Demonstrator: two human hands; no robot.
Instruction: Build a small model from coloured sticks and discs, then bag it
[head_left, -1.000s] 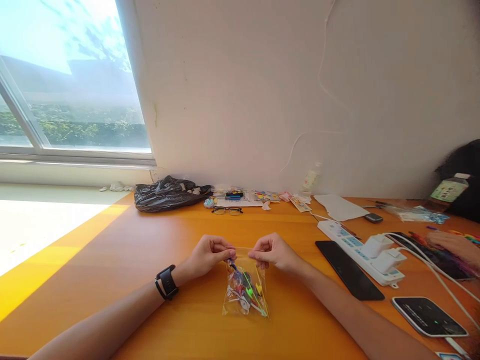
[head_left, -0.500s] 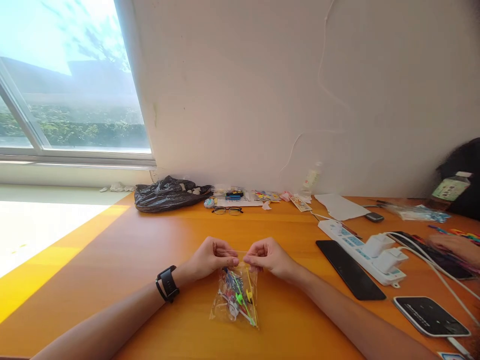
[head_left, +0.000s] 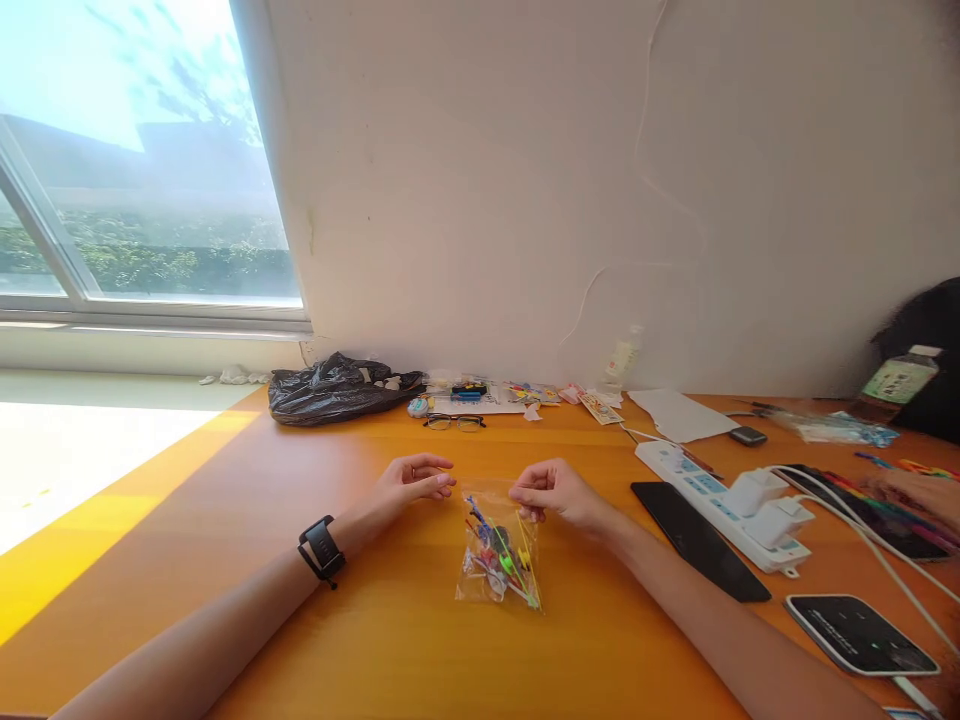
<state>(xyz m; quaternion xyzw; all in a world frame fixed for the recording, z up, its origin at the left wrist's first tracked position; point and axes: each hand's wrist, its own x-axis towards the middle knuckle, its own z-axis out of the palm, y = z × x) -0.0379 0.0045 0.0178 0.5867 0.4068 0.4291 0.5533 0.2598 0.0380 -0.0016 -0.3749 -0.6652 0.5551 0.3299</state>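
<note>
A small clear zip bag (head_left: pixel 499 560) with several colourful little pieces inside lies flat on the orange table (head_left: pixel 300 520) between my hands. My right hand (head_left: pixel 553 492) has its fingers curled and pinches the bag's top right corner. My left hand (head_left: pixel 412 480) hovers just left of the bag's top edge, fingers loosely stretched and apart, touching nothing. A black watch (head_left: pixel 321 548) is on my left wrist.
A black plastic sack (head_left: pixel 337 388), glasses (head_left: pixel 454 422) and small clutter line the wall. To the right lie a white power strip (head_left: pixel 724 500) with chargers and cables, a dark phone (head_left: pixel 697 540), another phone (head_left: pixel 862 635) and a bottle (head_left: pixel 896 382). Another person's hand (head_left: pixel 911 492) rests far right.
My left hand has let go of the bag's top and pulled back to the left, opening. The bag has shifted a little to the right, and my right hand stays at its corner.
</note>
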